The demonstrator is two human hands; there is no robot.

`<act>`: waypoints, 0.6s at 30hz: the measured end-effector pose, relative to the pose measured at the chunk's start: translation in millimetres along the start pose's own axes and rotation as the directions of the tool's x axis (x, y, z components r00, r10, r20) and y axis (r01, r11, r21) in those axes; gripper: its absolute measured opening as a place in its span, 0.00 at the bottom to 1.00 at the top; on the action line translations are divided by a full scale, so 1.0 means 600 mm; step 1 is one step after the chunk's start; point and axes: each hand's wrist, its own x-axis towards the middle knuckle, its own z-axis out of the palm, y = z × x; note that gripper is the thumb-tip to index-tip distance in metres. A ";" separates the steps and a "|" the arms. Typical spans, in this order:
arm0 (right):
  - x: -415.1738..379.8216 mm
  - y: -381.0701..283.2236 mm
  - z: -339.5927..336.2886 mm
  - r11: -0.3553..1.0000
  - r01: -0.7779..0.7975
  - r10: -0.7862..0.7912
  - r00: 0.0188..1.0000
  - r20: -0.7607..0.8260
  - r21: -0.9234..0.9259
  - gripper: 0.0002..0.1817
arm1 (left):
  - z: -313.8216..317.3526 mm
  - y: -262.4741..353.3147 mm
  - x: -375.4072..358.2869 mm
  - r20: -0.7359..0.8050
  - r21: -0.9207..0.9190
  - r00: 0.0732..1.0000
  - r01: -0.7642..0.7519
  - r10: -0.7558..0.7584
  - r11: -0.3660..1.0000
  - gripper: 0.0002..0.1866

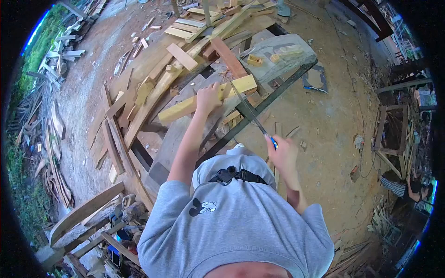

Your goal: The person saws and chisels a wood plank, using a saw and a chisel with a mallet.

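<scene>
My right hand (284,152) is wrapped round the blue handle of a hand saw (249,109). Its thin blade reaches up and left to a yellowish wooden board (185,107) and crosses it near the board's right end. Whether the teeth have cut into the wood is too small to tell. My left hand (208,98) is closed over the middle of that board, left of the blade. The board lies slanted across a worn workbench (269,76). A reddish-brown plank (229,56) lies just beyond it on the bench.
Small wood blocks (254,60) sit at the bench's far right. Long planks (160,95) and offcuts are piled to the left and beyond. A dark metal bar (285,87) runs along the bench's near edge. A wooden frame (390,129) stands at the right on the dirt floor.
</scene>
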 end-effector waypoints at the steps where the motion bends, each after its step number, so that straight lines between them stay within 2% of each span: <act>1: -0.018 0.024 0.024 0.998 -0.045 0.043 0.998 0.044 0.041 0.14 | -0.002 0.000 0.001 0.042 0.018 0.999 0.005 -0.006 1.000 0.29; 4: -0.102 0.144 0.187 0.988 -0.106 0.077 0.970 0.231 0.112 0.12 | 0.010 -0.002 0.001 -0.020 0.088 1.000 -0.022 0.024 0.996 0.30; 6: -0.135 0.172 0.287 0.990 -0.087 0.050 0.950 0.309 0.108 0.11 | 0.014 0.003 -0.003 -0.063 0.132 0.997 -0.034 0.042 0.991 0.30; 7: -0.131 0.174 0.302 0.991 -0.081 0.044 0.951 0.307 0.107 0.11 | 0.013 0.002 0.001 0.013 0.093 1.000 0.005 -0.006 0.996 0.30; 8: -0.120 0.171 0.320 0.984 -0.049 0.007 0.973 0.233 0.174 0.12 | 0.007 -0.003 0.007 0.087 0.065 0.995 0.042 -0.048 0.997 0.30; 9: -0.111 0.163 0.328 0.971 -0.015 -0.023 0.988 0.154 0.240 0.13 | 0.000 -0.005 0.010 0.082 0.075 0.996 0.041 -0.047 0.996 0.30; 10: -0.107 0.162 0.330 0.969 -0.011 -0.026 0.988 0.149 0.246 0.13 | -0.002 -0.002 0.010 0.111 0.076 0.992 0.056 -0.064 0.996 0.29; 13: -0.106 0.167 0.337 0.985 -0.028 -0.014 0.971 0.240 0.170 0.14 | -0.003 -0.004 0.015 0.147 0.057 0.986 0.068 -0.076 0.996 0.27; 15: -0.102 0.157 0.350 0.988 -0.102 0.056 0.933 0.355 0.112 0.16 | -0.001 -0.007 0.016 0.163 0.038 0.984 0.064 -0.070 0.997 0.26; 18: -0.086 0.153 0.351 0.982 -0.166 0.113 0.899 0.423 0.089 0.15 | -0.007 -0.011 0.023 0.186 0.014 0.981 0.049 -0.051 0.999 0.23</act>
